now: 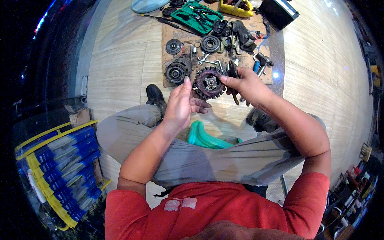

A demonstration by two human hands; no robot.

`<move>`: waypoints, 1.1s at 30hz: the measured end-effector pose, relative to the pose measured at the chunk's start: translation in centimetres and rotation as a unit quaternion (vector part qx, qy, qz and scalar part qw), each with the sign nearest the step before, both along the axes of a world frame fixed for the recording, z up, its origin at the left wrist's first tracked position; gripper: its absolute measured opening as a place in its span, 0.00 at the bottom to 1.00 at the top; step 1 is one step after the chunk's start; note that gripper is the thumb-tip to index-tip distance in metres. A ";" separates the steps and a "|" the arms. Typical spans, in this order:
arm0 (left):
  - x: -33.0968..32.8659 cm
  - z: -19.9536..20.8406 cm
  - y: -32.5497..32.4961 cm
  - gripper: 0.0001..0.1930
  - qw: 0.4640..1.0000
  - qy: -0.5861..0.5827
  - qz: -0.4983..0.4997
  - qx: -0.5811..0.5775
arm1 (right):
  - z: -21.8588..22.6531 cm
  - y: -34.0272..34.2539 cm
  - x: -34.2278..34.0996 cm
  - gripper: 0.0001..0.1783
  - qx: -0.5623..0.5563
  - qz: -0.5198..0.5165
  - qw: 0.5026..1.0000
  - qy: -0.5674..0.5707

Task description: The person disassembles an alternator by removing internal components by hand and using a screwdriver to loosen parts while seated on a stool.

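A dark toothed metal wheel (207, 72), with a reddish-purple ring and a bright shaft end in its middle, is held up over the front of a cardboard sheet. My right hand (242, 85) grips its right edge, the thumb pressed on the rim. A dark tool with a curved handle (235, 97) also shows at those fingers; its kind is unclear. My left hand (182, 103) is at the wheel's left side, thumb raised and fingers stretched below it, seemingly without gripping. Just left of the wheel, a round pulley-like part (175, 73) lies on the cardboard.
The stained cardboard (170, 35) bears a green tool case (196, 17), two round dark parts, black gloves (243, 36), wrenches and a blue-handled tool (256, 66). Behind are a yellow container (236, 9) and a black box (279, 13). A green plastic stool (208, 138) stands between my legs; a yellow rack (60, 138) is left.
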State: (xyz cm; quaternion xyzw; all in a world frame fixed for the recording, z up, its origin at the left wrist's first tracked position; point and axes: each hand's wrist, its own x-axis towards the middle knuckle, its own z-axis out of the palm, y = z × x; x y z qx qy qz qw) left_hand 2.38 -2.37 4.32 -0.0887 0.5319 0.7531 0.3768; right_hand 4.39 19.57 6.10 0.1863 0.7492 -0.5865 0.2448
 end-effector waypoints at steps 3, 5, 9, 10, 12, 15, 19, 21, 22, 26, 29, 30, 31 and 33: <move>0.0 0.2 0.0 0.28 1.000 -0.006 0.002 -0.005 | 0.1 -0.1 0.1 0.16 -0.008 -0.012 1.000 -0.001; 0.1 0.3 0.0 0.27 1.000 -0.006 0.003 -0.005 | 0.1 -0.2 0.1 0.16 -0.022 -0.016 1.000 0.005; 0.0 0.2 -0.1 0.25 1.000 -0.008 -0.002 0.003 | -0.9 -0.1 0.1 0.16 -0.027 -0.025 0.999 -0.006; -0.1 0.0 -0.2 0.24 1.000 -0.009 -0.005 0.007 | -1.3 0.0 0.1 0.17 -0.036 -0.033 0.999 -0.005; -0.2 -0.3 -0.4 0.22 1.000 -0.011 -0.014 0.015 | -2.1 0.1 0.1 0.19 -0.054 -0.048 0.997 -0.002; -0.3 -0.6 -0.6 0.18 0.999 -0.010 -0.024 0.023 | -2.5 0.2 0.1 0.19 -0.052 -0.051 0.997 -0.011; -0.3 -0.8 -0.6 0.15 0.999 -0.005 -0.031 0.034 | -2.6 -0.1 0.2 0.19 -0.085 -0.069 0.994 -0.008; -0.3 -0.8 -0.6 0.14 0.998 -0.003 -0.042 0.037 | -2.7 0.1 0.1 0.18 -0.081 -0.064 0.994 -0.032; -0.4 -0.7 -0.6 0.13 0.998 -0.003 -0.047 0.036 | -2.7 0.0 0.1 0.18 -0.083 -0.066 0.994 -0.029; -0.3 -0.5 -0.6 0.16 0.997 0.037 -0.066 -0.004 | -2.7 0.0 0.2 0.18 -0.090 -0.066 0.993 -0.036; -0.2 -0.5 -0.7 0.21 0.995 0.071 -0.064 -0.041 | -1.9 -0.1 0.3 0.18 -0.087 -0.062 0.994 -0.038; -0.2 -0.5 -0.5 0.22 0.994 0.086 -0.061 -0.042 | -1.6 0.0 0.4 0.17 -0.083 -0.062 0.994 -0.035; -0.2 -0.4 -0.4 0.24 0.992 0.102 -0.057 -0.042 | -2.2 0.3 0.5 0.17 -0.093 -0.052 0.994 -0.018; -0.2 -0.1 -0.3 0.26 0.990 0.115 -0.052 -0.061 | -2.5 0.6 0.4 0.17 -0.094 -0.031 0.995 -0.004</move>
